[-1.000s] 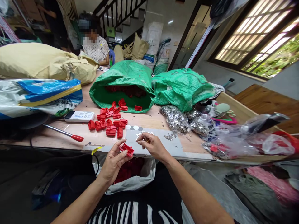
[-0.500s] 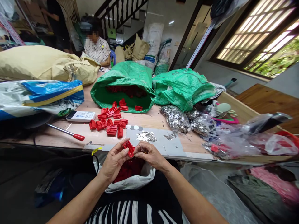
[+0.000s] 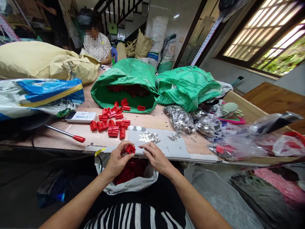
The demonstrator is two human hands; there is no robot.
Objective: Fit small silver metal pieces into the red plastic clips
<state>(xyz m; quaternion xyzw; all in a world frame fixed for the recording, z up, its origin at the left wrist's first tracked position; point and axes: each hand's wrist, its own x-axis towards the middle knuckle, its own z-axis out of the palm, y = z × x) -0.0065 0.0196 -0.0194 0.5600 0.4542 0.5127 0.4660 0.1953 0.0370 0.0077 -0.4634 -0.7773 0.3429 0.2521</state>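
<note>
My left hand (image 3: 116,161) is closed on a small red plastic part (image 3: 130,149), held between thumb and fingers at the table's front edge. Just to the right, my right hand (image 3: 156,157) pinches a small thin metal piece (image 3: 142,147), apart from the red part. Beyond my hands a pile of flat silvery metal pieces (image 3: 149,137) lies on a grey sheet (image 3: 164,148), with a smaller heap (image 3: 173,137) beside it. Below my hands, an open white bag (image 3: 133,187) on my lap holds more red parts (image 3: 132,171).
Several loose red parts (image 3: 113,131) lie left of the sheet, before an open green sack (image 3: 124,76). A lever with a red grip (image 3: 78,138) and a white box (image 3: 81,116) are at left. Filled plastic bags (image 3: 179,120) stand at right. A person (image 3: 97,44) sits across the table.
The red part has turned in my left hand and moved slightly up. My right hand has drawn away to the right, and the metal piece in its pinch now shows.
</note>
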